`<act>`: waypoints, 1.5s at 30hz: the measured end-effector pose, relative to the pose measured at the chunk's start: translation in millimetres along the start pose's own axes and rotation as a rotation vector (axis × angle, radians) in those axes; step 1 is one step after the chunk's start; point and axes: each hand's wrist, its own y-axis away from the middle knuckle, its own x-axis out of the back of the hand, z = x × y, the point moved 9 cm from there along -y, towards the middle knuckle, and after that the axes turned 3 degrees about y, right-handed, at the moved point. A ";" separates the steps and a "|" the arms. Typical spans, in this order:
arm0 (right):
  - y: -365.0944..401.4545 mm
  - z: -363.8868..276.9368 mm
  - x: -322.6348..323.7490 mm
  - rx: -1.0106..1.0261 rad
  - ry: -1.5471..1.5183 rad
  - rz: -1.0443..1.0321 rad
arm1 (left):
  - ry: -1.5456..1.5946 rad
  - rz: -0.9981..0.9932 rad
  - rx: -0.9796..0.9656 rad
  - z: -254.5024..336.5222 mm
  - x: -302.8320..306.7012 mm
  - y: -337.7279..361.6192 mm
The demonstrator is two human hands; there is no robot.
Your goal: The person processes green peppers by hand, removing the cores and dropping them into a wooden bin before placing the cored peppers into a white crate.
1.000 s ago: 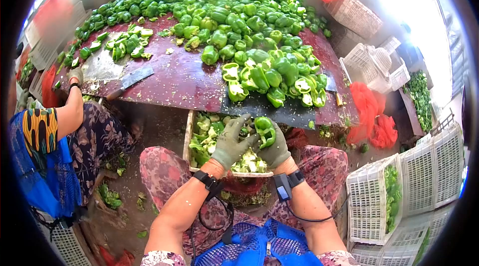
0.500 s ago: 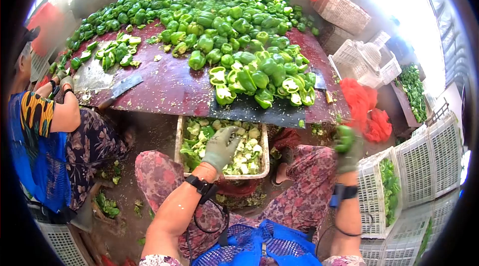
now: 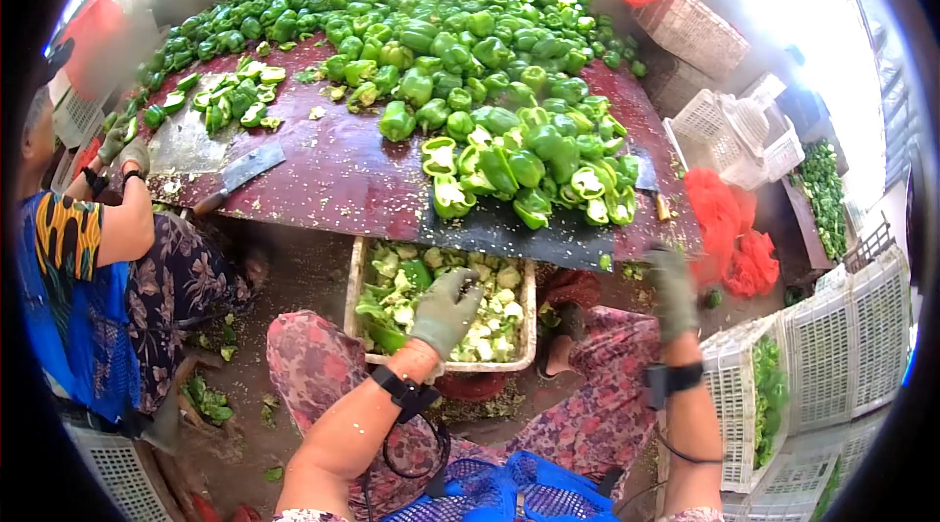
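half a second ago, in the head view, the gloved right hand gripped a green bell pepper; now that pepper has left it, and blur hides how far its fingers are open. it hangs near the white crates. the left hand remains over the tray, fingers loosely parted, with nothing visible in its grasp. pepper cores lie beside it; cut bell peppers sit on the counter beyond both hands.
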 end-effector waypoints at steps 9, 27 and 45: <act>-18.0 -81.4 -349.2 0.503 0.529 -0.421 | -0.005 0.087 0.071 -14.0 14.0 -6.8; 100.2 -136.1 -306.2 0.790 0.550 -0.472 | 0.527 0.223 0.218 -49.7 37.8 -11.9; 181.5 -10.8 -249.3 -0.785 -1.407 -0.673 | -0.538 0.037 -0.376 51.1 -17.7 72.0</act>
